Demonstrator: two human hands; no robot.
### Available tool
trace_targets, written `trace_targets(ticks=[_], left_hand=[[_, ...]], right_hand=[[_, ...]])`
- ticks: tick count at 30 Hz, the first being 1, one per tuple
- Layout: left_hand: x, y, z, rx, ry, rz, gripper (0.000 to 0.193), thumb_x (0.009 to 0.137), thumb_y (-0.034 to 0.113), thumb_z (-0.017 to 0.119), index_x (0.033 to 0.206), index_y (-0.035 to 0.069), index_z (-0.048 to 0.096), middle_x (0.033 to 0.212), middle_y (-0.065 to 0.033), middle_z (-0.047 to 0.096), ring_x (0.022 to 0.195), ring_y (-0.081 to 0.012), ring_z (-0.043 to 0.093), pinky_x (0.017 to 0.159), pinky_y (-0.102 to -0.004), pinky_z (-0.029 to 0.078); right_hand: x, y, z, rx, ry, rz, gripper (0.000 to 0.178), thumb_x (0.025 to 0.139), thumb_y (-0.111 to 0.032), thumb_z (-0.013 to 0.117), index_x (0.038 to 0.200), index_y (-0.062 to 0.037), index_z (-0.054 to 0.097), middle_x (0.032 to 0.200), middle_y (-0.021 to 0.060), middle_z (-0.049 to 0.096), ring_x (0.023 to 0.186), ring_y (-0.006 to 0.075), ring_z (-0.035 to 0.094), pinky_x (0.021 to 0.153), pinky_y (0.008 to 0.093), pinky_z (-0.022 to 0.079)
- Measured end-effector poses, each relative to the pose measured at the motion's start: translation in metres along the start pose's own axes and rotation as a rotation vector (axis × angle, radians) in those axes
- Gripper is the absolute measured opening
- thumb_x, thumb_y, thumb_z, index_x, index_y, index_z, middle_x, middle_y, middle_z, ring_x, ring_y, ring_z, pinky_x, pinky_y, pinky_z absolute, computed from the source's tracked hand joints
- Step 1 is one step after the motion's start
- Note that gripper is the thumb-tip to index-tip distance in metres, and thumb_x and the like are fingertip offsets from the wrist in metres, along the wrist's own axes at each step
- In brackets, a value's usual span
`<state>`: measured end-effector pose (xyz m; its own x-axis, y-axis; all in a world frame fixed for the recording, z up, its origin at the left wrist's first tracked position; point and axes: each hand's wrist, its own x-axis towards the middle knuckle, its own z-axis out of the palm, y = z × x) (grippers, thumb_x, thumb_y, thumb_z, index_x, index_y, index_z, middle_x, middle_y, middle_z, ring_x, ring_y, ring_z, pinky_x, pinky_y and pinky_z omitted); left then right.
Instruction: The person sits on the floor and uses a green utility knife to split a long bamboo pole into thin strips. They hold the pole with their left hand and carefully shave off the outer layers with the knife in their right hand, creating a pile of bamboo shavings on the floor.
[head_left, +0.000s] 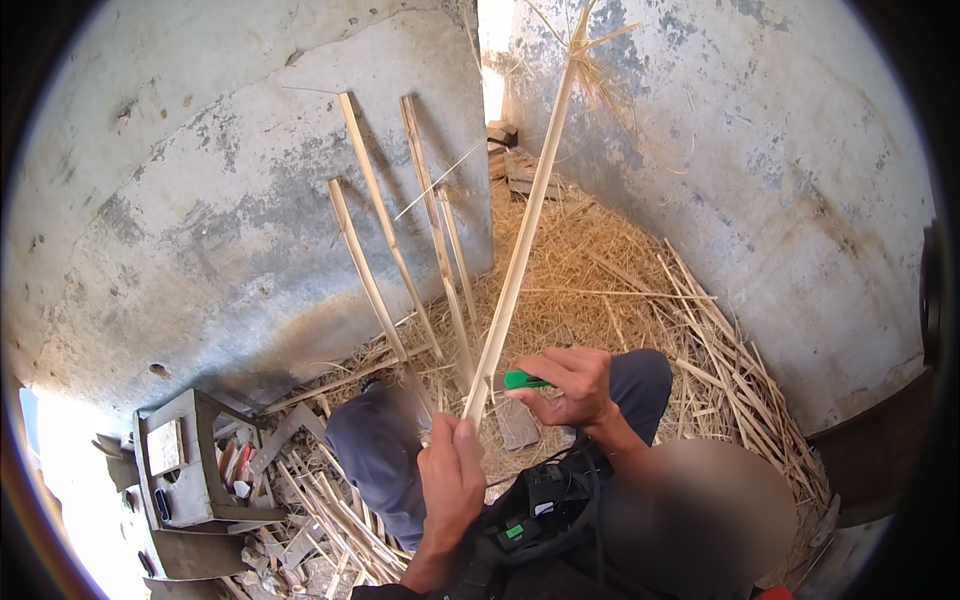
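Observation:
A long, pale split bamboo strip (527, 220) slants up and away from my lap, its far end frayed into loose fibres near the wall corner. My left hand (452, 478) is closed round its near end, thumb along the strip. Just to the right, my right hand (578, 388) grips a green-handled knife (526, 379) whose short blade meets the strip's right edge; the fingers partly cover the handle. Both hands are above my bent knees, and the right knee (643, 388) shows in dark trousers beyond the right hand.
Several bamboo strips (380, 225) lean on the weathered left wall (230, 200). Shavings (590, 260) cover the floor ahead, with a pile of strips (745, 385) along the right wall. A grey wooden stool (190, 500) lies on its side at left, near more cut strips (345, 525).

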<state>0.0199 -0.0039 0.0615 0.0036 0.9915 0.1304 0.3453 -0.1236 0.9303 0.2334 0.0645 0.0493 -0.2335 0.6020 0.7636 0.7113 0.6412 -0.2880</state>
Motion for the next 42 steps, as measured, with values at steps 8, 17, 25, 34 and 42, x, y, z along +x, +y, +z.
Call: trace_targets(ticks=[8, 17, 25, 34, 42], left_hand=[[-0.002, -0.005, -0.001, 0.008, 0.012, 0.008, 0.023, 0.112, 0.018, 0.048, 0.099, 0.0, 0.053, 0.067, -0.0179, 0.063, 0.061, -0.0388, 0.067, 0.06, -0.0451, 0.051], [-0.04, -0.02, -0.009, 0.018, -0.127, -0.14, 0.027, 0.112, 0.019, 0.048, 0.094, 0.0, 0.053, 0.064, -0.0173, 0.062, 0.058, -0.0345, 0.065, 0.059, -0.0432, 0.048], [-0.02, -0.026, -0.011, -0.231, -0.044, -0.197, 0.029, 0.115, 0.021, 0.049, 0.09, 0.005, 0.052, 0.069, 0.0038, 0.047, 0.06, -0.0044, 0.04, 0.054, -0.0246, 0.032], [-0.007, -0.029, -0.003, -0.272, -0.088, -0.14, 0.022, 0.105, 0.02, 0.07, 0.096, 0.001, 0.062, 0.068, 0.002, 0.054, 0.068, -0.005, 0.046, 0.058, -0.0279, 0.038], [-0.004, -0.027, 0.0, -0.295, -0.19, -0.155, 0.023, 0.107, 0.023, 0.067, 0.104, 0.0, 0.067, 0.072, 0.0029, 0.053, 0.069, -0.0049, 0.046, 0.06, -0.0272, 0.039]], right_hand=[[0.006, 0.005, 0.004, 0.016, 0.062, -0.019, 0.03, 0.082, -0.043, 0.088, 0.094, -0.0164, 0.08, 0.069, -0.0019, 0.067, 0.05, 0.0198, 0.06, 0.048, 0.0329, 0.045], [0.033, 0.09, -0.021, 0.017, 0.296, 0.451, 0.028, 0.099, -0.032, 0.076, 0.101, -0.0041, 0.077, 0.062, 0.0043, 0.056, 0.054, 0.0136, 0.05, 0.052, 0.0331, 0.038], [0.015, 0.076, -0.009, 0.466, 0.156, 0.559, 0.031, 0.104, -0.034, 0.068, 0.105, -0.0041, 0.071, 0.07, -0.0048, 0.049, 0.065, 0.0059, 0.041, 0.06, 0.0268, 0.03], [0.006, 0.02, 0.012, 0.831, -0.044, 0.58, 0.024, 0.096, -0.016, 0.079, 0.116, -0.004, 0.073, 0.079, -0.0058, 0.064, 0.067, 0.0026, 0.051, 0.062, 0.0221, 0.039], [0.018, 0.001, 0.012, 1.007, -0.038, 0.615, 0.025, 0.097, -0.011, 0.079, 0.117, 0.001, 0.071, 0.097, 0.0062, 0.075, 0.087, 0.0092, 0.07, 0.079, 0.0258, 0.055]])
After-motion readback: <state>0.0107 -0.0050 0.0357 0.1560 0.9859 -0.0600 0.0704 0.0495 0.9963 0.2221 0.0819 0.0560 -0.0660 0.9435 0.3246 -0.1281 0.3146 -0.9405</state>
